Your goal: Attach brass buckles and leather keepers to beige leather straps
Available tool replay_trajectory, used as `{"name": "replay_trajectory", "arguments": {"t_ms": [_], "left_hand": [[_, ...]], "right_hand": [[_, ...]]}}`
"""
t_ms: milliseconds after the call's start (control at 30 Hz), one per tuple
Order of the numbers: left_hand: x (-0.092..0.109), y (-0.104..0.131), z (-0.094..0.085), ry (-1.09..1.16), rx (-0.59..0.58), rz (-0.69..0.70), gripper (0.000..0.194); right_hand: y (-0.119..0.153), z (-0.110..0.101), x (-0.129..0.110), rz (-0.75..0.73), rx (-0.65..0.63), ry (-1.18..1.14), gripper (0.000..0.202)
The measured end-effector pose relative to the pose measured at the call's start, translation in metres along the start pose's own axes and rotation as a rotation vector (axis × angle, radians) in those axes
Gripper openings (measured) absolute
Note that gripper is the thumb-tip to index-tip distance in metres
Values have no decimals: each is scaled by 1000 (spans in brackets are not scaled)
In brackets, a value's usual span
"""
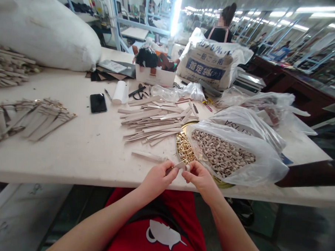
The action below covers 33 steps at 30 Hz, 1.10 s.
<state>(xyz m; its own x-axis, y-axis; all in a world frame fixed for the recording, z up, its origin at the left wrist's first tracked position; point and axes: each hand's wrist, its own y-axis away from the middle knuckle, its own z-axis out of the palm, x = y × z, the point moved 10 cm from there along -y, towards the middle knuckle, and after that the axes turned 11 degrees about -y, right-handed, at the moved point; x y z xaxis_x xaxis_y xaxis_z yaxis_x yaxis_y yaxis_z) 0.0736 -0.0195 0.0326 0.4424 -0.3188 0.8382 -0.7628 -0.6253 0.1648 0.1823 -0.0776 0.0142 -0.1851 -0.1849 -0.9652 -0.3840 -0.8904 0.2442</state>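
Observation:
My left hand (161, 176) is closed round a beige strap (179, 165), whose end sticks out toward the right. Opposite it, my right hand (198, 175) pinches a small beige loop (187, 168) at the strap's end; whether the strap passes through it I cannot tell. Just beyond my hands, small gold metal pieces (185, 148) lie in a round gold tray (180, 155). Many beige loops (222, 152) fill an open clear plastic bag (265, 170) resting partly over that tray. A single beige strap piece (146, 155) lies on the table left of my hands.
Loose beige strips (153, 121) are heaped mid-table. Finished-looking bundled straps (42, 120) lie at left, near a phone (98, 103) and a white roll (120, 92). Behind stand a white box (155, 77), a printed sack (209, 64) and a large white sack (49, 31). A person (220, 29) is beyond.

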Motion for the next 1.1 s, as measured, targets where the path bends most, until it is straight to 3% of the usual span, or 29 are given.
{"name": "replay_trajectory", "arguments": {"t_ms": [100,233,367,567,733,933,1100], "left_hand": [[-6,3,-4,-37,26,-5,26],[-19,6,-1,-13,10,-31,27],[-27,4,14,32,-163,-67,29],[-21,3,18,-38,-291,17,29],[-24,8,9,30,-222,-3,29],[-31,12,9,187,-181,-62,25],[-37,14,11,240,-172,-109,20]], "right_hand": [[-1,12,2,15,23,-59,34],[-3,14,5,-20,7,-42,29],[-1,8,7,-66,39,-55,26],[2,19,24,79,-69,-54,28],[3,19,37,144,-33,-168,29],[12,40,43,186,-69,-314,29],[17,41,44,187,-54,-584,29]]}}
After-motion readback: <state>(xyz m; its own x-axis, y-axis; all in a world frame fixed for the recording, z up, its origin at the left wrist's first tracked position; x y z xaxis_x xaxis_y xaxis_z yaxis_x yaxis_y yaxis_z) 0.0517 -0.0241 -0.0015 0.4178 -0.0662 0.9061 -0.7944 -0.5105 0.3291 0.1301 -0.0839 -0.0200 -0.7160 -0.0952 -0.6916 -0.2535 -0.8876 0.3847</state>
